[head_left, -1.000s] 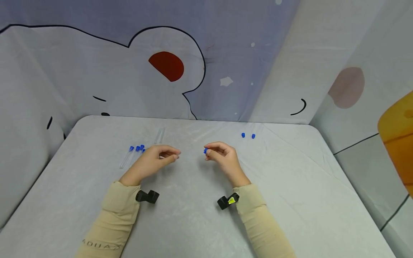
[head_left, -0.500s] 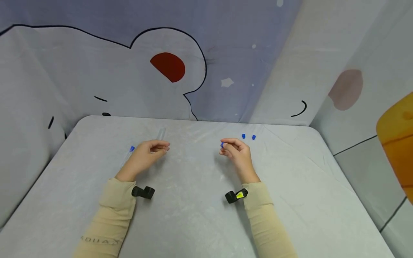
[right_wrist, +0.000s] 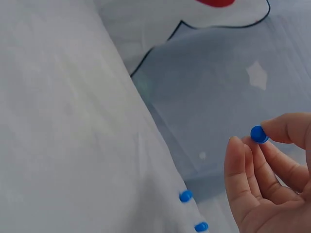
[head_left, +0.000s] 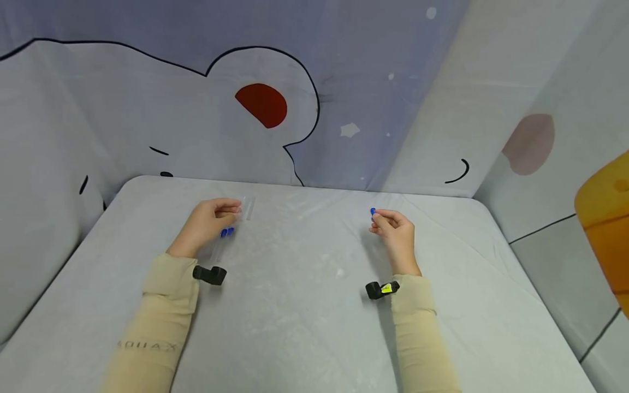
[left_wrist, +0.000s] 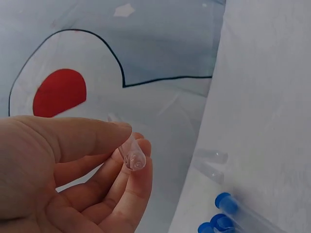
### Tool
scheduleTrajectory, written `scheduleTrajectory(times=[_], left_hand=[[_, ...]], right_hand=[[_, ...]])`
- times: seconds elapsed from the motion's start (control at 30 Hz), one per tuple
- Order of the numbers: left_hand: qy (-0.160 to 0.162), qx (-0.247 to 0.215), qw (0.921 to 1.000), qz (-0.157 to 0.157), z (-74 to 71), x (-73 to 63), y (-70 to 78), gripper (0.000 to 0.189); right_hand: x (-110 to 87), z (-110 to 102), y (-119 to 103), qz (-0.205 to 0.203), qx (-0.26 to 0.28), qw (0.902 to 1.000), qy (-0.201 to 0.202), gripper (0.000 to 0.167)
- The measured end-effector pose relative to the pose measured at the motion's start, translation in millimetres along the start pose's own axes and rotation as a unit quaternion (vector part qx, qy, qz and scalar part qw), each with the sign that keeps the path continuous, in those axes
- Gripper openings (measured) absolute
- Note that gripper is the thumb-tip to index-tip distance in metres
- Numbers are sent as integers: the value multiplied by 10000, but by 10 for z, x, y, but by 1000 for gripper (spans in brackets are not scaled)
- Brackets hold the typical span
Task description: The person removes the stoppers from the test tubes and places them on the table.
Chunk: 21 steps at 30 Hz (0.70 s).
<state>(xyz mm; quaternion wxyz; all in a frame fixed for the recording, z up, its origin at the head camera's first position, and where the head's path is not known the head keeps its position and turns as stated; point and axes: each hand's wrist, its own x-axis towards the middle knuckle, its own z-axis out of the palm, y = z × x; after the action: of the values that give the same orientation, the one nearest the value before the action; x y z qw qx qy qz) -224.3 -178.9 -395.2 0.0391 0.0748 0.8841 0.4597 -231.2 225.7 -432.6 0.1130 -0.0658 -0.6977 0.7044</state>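
Observation:
My left hand (head_left: 200,226) pinches a clear test tube (left_wrist: 134,159) between thumb and fingers; its rounded end shows in the left wrist view. Right beside that hand lie capped test tubes (left_wrist: 250,217) with blue caps, partly hidden by the hand in the head view. Two clear tubes without caps (head_left: 250,207) rest just past the fingertips. Over on the right, my right hand (head_left: 397,237) holds a small blue cap (right_wrist: 259,134) between thumb and fingertips, above the table. Two loose blue caps, a nearer cap (right_wrist: 185,196) and another cap (right_wrist: 201,226), appear lower in the right wrist view.
A white cloth covers the table (head_left: 304,305), whose far edge meets a printed fabric wall (head_left: 344,98). More fabric walls rise at the left and right sides. A dark wrist camera (head_left: 210,275) sits on the left sleeve, another wrist camera (head_left: 381,290) on the right.
The hands have moved apart: the left one went left and farther over the table, the right one carried its blue cap rightward to the loose caps.

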Motion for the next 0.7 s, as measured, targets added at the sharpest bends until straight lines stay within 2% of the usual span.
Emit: scheduleTrajectory(times=[0.23, 0.47, 0.7], left_hand=[[278, 183, 9994, -54, -25, 176, -118, 40], [613, 289, 9969, -409, -10, 303, -216, 37], [1088, 579, 9905, -604, 58, 450, -299, 32]], right_hand=[[213, -234, 2, -75, -755, 9970, 123, 25], [420, -467, 21, 52, -1704, 9854, 33, 28], [591, -595, 27, 226, -1803, 9833, 136, 29]])
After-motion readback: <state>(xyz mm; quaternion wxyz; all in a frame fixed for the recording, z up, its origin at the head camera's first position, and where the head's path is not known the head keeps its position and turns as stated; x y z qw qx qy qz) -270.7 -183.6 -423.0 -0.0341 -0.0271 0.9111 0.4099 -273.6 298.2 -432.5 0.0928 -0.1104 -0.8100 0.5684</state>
